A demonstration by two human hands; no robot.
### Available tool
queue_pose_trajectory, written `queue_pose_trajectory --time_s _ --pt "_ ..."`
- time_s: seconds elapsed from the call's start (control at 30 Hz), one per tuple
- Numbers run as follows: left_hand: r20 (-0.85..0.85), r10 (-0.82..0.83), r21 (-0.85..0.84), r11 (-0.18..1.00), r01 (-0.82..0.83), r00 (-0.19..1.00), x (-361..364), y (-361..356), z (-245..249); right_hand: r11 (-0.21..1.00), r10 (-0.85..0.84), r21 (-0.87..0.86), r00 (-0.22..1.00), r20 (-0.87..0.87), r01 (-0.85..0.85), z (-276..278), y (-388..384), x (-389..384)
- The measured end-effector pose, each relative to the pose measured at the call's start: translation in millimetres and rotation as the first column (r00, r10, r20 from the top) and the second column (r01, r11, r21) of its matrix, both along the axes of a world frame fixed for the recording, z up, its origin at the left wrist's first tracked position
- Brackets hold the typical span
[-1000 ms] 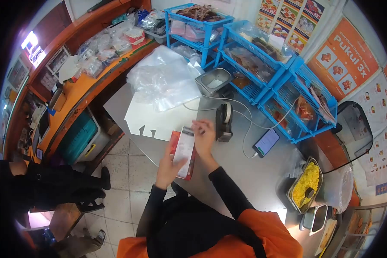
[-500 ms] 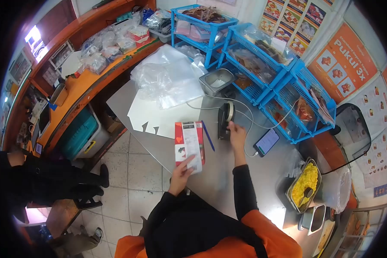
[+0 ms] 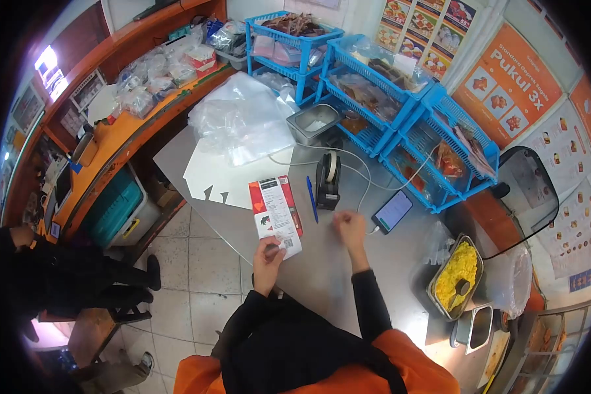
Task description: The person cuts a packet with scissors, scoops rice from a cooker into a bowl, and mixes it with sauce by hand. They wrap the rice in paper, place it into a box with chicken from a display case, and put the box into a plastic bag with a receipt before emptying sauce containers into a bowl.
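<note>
A red and white box [image 3: 257, 213] lies on the metal table with a long printed receipt [image 3: 277, 209] over it. My left hand [image 3: 267, 262] pinches the lower end of the receipt, at the box's near edge. My right hand [image 3: 351, 230] is closed just below the black tape dispenser [image 3: 328, 184], apart from it. Whatever is between its fingertips, if anything, is too small to make out. A blue pen [image 3: 312, 199] lies between the box and the dispenser. To the right of my right hand is a phone [image 3: 393, 211] with a white cable.
Clear plastic bags [image 3: 243, 118] and white sheets [image 3: 226, 172] cover the table's far left. Blue baskets [image 3: 400, 118] and a metal container [image 3: 314, 122] stand at the back. A tray of yellow food [image 3: 454, 276] sits at right. A person in dark clothes [image 3: 79, 276] is at left.
My right hand has come away from the tape dispenser, toward me. My left hand still holds the receipt, which now lies more tilted. The whole view has shifted slightly.
</note>
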State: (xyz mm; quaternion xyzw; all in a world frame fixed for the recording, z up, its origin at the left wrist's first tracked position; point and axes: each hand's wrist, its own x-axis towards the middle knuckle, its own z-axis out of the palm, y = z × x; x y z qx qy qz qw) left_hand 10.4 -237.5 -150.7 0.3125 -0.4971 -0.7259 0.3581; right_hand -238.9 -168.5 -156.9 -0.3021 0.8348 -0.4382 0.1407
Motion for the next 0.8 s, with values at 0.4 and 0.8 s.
queue_pose_trajectory --time_s 0.4,0.8 --pt "0.496 0.345 -0.534 0.845 -0.033 0.797 23 13 84 0.943 0.332 -0.241 0.584 0.741 -0.231 0 24 126" --pt "0.679 0.327 -0.724 0.444 0.527 0.657 -31 -155 81 0.875 0.376 0.436 0.863 -0.338 -0.21 2 -15 95"
